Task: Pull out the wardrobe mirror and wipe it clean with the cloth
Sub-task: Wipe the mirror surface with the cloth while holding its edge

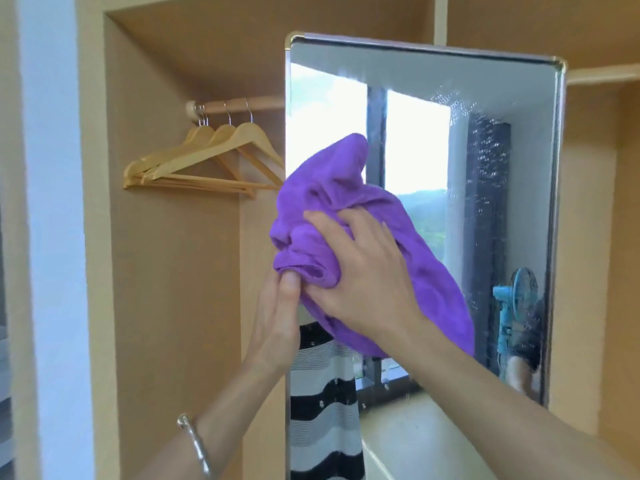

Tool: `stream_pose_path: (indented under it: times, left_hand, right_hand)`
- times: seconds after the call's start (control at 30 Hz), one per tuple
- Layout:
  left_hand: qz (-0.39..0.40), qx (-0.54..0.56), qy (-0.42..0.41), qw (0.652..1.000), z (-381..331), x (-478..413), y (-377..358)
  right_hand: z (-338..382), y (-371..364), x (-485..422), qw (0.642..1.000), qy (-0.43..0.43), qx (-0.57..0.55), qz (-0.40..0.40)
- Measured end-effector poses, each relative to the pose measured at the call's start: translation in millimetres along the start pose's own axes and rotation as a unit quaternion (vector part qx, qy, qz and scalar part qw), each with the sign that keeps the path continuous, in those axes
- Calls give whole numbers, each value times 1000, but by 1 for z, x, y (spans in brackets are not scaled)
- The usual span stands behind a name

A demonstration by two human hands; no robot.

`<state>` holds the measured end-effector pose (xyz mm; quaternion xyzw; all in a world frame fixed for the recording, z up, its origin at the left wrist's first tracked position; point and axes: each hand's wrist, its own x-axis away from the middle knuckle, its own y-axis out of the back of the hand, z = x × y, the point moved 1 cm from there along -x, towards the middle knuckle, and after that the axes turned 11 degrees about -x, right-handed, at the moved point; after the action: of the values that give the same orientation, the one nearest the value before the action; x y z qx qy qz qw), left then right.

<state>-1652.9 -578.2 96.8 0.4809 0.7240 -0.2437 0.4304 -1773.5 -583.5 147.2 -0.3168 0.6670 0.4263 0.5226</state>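
The tall wardrobe mirror (498, 209) stands pulled out from the wardrobe, angled toward me, with a metal frame and gold corners. Water droplets and streaks show on its upper right glass. A bunched purple cloth (332, 188) lies against the mirror's left half. My right hand (360, 268) presses on the cloth with fingers curled into its folds. My left hand (277, 313) sits at the mirror's left edge, thumb in front and fingers behind the frame, just under the cloth's lower corner.
Inside the open wardrobe (173, 271) to the left, several wooden hangers (207, 157) hang from a wooden rail (239, 103). A shelf (602, 72) runs behind the mirror on the right. The glass reflects a window, a blue fan and striped fabric.
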Motion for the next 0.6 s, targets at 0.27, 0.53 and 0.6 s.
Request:
stream_pose_path:
  times: [0.27,0.53,0.6]
  left_hand:
    - [-17,-68,-25,997,-15,8,-1]
    - [-42,-44,0,998,-13,7,-3]
    - [-44,-33,14,998,-13,7,-5]
  right_hand:
    - [-21,44,-143,997,-43,48,-47]
    - [-20,35,23,998,-15,52,44]
    - [-28,35,48,996,-2,71,58]
